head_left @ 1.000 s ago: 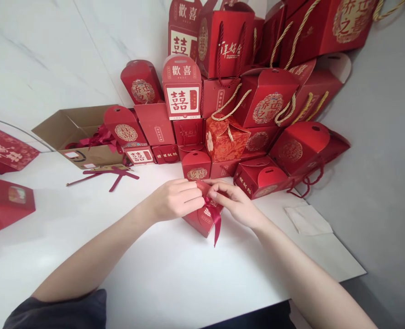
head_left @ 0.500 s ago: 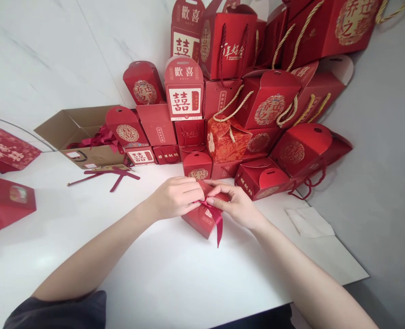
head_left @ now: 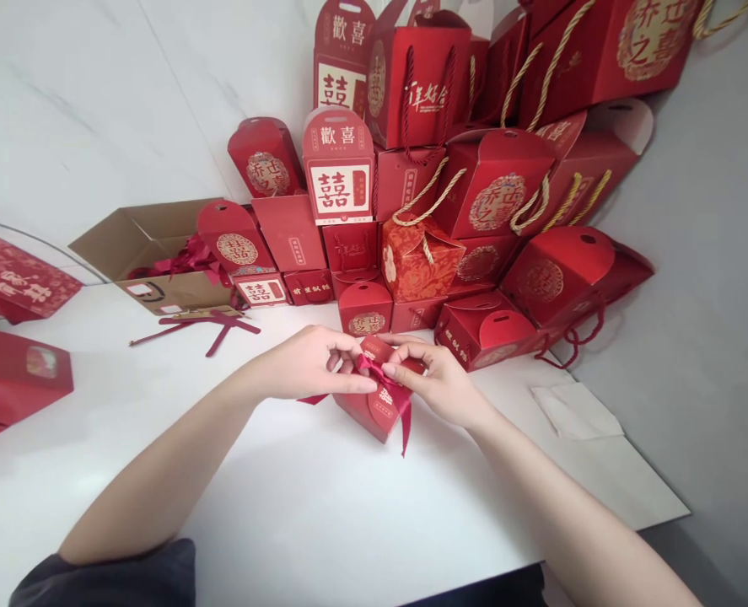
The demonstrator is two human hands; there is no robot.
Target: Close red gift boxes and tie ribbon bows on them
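A small red gift box [head_left: 364, 410] with pale print lies on the white table in front of me. A dark red satin ribbon [head_left: 402, 403] is tied around it, with a loop near the top and one tail hanging over the near side. Another tail pokes out beneath my left hand [head_left: 314, 362]. That hand is at the box's left side, thumb and forefinger apart around the ribbon loop, the other fingers loosely curled. From the right, my right hand [head_left: 433, 379] pinches the ribbon by the knot between thumb and fingers; its fingertips partly hide the knot.
Behind the box, red gift boxes [head_left: 500, 185] are stacked against the wall, several with rope handles. An open cardboard box [head_left: 187, 291] holds more ribbon. Loose ribbon strips [head_left: 215, 329] lie before it. A folded white cloth or paper [head_left: 576, 410] lies right; a larger red box [head_left: 19, 379] sits left.
My left hand has loosened from its pinch at the knot and shifted slightly left, thumb and forefinger parting. A ribbon loop and a left tail now show. My right hand keeps its pinch.
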